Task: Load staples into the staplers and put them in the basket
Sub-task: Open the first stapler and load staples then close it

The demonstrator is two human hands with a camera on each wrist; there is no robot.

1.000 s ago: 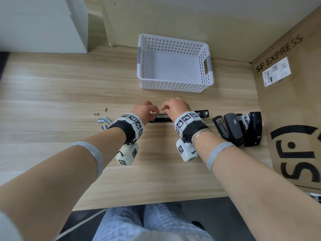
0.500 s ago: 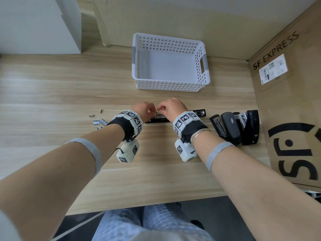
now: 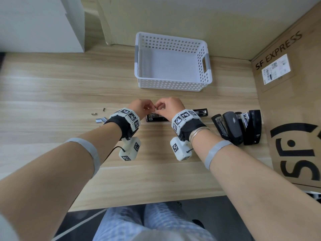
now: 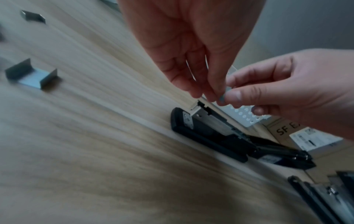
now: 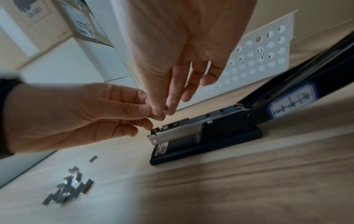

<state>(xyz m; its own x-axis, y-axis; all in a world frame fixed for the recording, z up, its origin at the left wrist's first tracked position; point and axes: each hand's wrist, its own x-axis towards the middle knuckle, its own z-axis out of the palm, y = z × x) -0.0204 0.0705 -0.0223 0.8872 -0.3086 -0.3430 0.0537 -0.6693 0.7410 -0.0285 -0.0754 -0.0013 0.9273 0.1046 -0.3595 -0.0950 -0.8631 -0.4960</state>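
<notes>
Both hands meet just above the open stapler (image 3: 157,117) on the table (image 3: 52,87): the left hand (image 3: 139,107) and right hand (image 3: 169,106) pinch one small strip of staples (image 4: 226,91) between fingertips. Loose staples (image 3: 99,120) lie to the left, more staplers (image 3: 238,127) to the right, the white basket (image 3: 171,85) farther back

Basket (image 3: 171,85) behind opened stapler (image 3: 157,117); loose staples (image 3: 100,120) left of it.
</notes>
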